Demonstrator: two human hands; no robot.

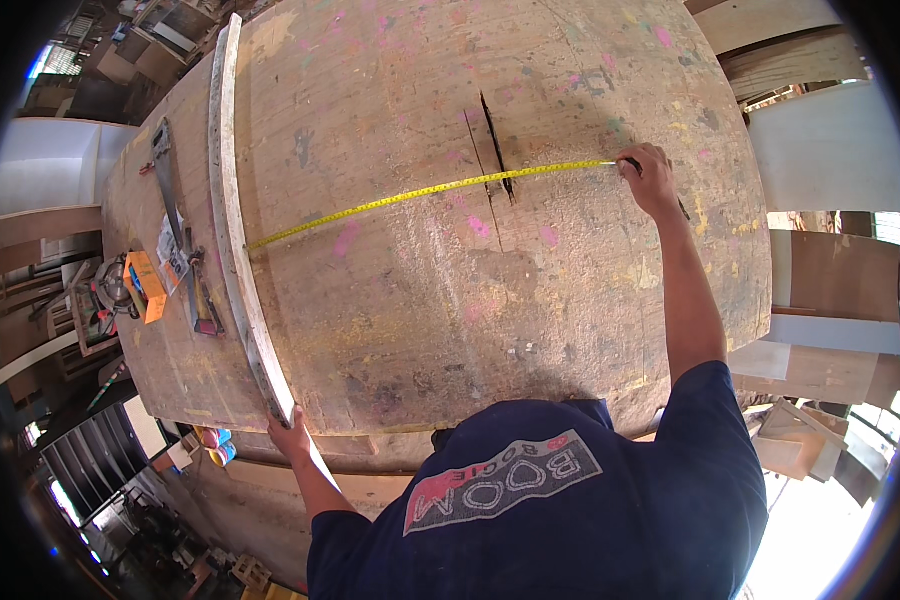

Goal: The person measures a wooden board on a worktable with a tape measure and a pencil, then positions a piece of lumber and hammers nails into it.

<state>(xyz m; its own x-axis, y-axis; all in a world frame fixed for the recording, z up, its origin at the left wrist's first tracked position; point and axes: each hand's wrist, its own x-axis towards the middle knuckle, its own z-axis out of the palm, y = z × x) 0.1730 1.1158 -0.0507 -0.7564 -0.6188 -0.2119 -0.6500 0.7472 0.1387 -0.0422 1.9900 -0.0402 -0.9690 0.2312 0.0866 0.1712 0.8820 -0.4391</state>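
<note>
A long, narrow straight strip (232, 190), whitish along one edge, lies across the left part of a worn wooden board (420, 320). My left hand (290, 438) is closed round the strip near the board's front edge. From the strip a yellow measuring tape (420, 192) stretches to the right over the board, rising slightly towards the far side. At its right end my right hand (652, 178) is closed on the tape. Something dark shows between those fingers, mostly hidden by the hand. A dark split (492, 140) in the board's surface passes beneath the tape.
Left of the strip lie a handsaw (168, 180), a hammer (206, 300) and an orange box (146, 286). A circular saw (112, 288) stands by the board's left edge. Pale panels (830, 145) stand along the right side; stacked wood pieces (800, 435) are at the lower right.
</note>
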